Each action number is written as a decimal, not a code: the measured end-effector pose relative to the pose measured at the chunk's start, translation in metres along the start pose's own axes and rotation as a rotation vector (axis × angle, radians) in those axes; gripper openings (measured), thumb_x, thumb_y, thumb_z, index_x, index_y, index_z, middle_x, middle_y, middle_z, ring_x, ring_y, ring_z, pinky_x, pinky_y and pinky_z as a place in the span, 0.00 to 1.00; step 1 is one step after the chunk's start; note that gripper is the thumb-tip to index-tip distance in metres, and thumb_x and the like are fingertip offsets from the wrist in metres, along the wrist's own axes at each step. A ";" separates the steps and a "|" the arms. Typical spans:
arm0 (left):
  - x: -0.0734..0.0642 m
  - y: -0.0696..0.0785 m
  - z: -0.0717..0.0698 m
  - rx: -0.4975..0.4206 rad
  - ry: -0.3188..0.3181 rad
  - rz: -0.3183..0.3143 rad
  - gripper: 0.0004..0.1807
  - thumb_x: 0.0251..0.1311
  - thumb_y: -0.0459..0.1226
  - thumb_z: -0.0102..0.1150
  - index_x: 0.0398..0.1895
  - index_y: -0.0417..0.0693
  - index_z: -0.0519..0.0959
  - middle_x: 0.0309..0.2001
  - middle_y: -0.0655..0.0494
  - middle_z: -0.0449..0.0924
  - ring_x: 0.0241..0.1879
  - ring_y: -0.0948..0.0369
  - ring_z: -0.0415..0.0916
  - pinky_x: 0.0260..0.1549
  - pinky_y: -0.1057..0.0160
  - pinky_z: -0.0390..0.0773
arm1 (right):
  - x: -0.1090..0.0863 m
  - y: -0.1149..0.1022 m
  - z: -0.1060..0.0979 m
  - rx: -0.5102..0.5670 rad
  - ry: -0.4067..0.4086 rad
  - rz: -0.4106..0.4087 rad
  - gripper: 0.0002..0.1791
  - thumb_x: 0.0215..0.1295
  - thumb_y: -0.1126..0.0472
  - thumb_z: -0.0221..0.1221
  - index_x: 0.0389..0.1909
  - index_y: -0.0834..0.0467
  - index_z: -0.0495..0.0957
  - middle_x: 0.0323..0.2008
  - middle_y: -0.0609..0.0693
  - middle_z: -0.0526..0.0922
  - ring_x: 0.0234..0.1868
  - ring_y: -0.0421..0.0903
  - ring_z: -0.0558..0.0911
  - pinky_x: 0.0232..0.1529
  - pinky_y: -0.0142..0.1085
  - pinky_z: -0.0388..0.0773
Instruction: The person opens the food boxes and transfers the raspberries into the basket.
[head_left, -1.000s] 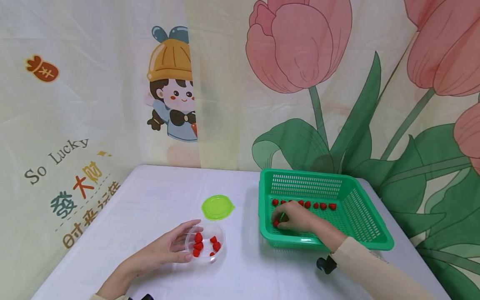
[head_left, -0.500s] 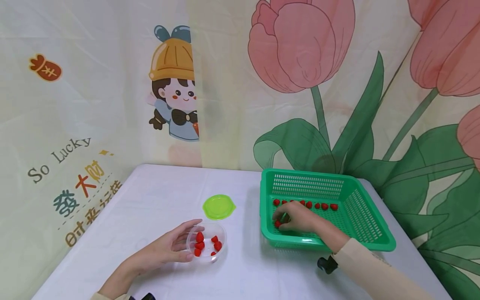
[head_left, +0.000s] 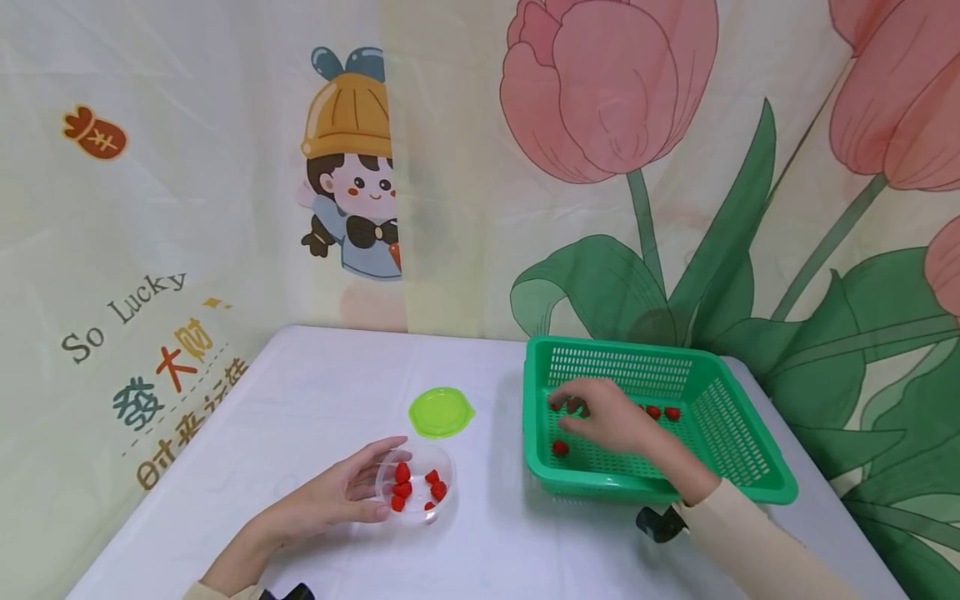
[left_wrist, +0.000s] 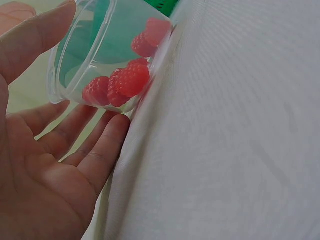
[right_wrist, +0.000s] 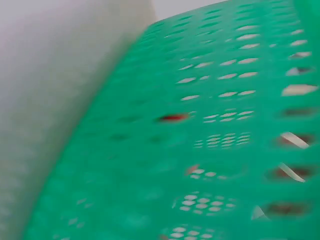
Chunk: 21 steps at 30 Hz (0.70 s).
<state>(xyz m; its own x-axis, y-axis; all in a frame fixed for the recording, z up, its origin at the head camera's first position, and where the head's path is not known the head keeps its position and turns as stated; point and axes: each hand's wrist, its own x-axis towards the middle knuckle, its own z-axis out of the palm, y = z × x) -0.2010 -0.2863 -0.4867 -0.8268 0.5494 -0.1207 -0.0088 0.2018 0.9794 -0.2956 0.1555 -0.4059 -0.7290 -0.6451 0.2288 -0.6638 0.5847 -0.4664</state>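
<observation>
In the head view my left hand holds a clear plastic cup on the table, thumb on the near side and fingers around the back. Several red raspberries lie inside the cup. Over the left part of a green basket is my right hand, thumb and fingers parted with nothing seen gripped. One raspberry sits alone on the basket floor below that hand. Behind the hand runs a row of raspberries, partly hidden by it. The right wrist view shows the blurred basket wall.
A bright green lid lies on the white-covered table behind the cup. The basket stands at the right, its back near a printed curtain. Black wrist cameras show by both sleeves.
My right hand has let go of the raspberry on the basket floor, lifted slightly and moved back toward the row. My left hand stays at the cup; the view has shifted slightly.
</observation>
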 end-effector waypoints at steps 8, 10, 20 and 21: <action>-0.001 0.001 -0.001 0.003 0.004 -0.003 0.46 0.70 0.34 0.67 0.85 0.61 0.54 0.82 0.45 0.57 0.80 0.40 0.57 0.62 0.67 0.78 | 0.013 -0.042 -0.013 0.058 0.008 -0.073 0.17 0.67 0.66 0.71 0.56 0.58 0.86 0.51 0.49 0.89 0.46 0.48 0.88 0.47 0.41 0.87; -0.001 0.001 -0.001 0.003 -0.002 0.006 0.46 0.70 0.33 0.66 0.86 0.60 0.53 0.82 0.44 0.57 0.80 0.40 0.57 0.63 0.66 0.78 | 0.017 -0.055 -0.012 0.072 -0.010 -0.090 0.17 0.67 0.65 0.71 0.56 0.58 0.86 0.51 0.49 0.89 0.46 0.49 0.88 0.48 0.42 0.87; 0.000 0.001 0.000 -0.017 -0.004 -0.011 0.46 0.71 0.34 0.66 0.85 0.61 0.53 0.82 0.45 0.57 0.80 0.42 0.59 0.62 0.65 0.78 | 0.045 -0.100 0.013 0.082 -0.175 -0.176 0.19 0.68 0.63 0.72 0.59 0.56 0.85 0.53 0.47 0.88 0.48 0.40 0.86 0.50 0.34 0.86; 0.000 0.001 0.000 -0.016 -0.003 -0.013 0.46 0.71 0.34 0.66 0.85 0.62 0.53 0.82 0.45 0.58 0.79 0.41 0.60 0.62 0.65 0.78 | 0.048 -0.103 0.016 0.081 -0.191 -0.181 0.19 0.68 0.63 0.72 0.59 0.56 0.85 0.53 0.47 0.88 0.48 0.40 0.86 0.50 0.34 0.86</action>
<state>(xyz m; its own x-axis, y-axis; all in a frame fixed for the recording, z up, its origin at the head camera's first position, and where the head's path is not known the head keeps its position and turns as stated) -0.2007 -0.2863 -0.4858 -0.8248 0.5493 -0.1340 -0.0287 0.1959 0.9802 -0.2599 0.0563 -0.3608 -0.5497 -0.8212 0.1530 -0.7595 0.4150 -0.5010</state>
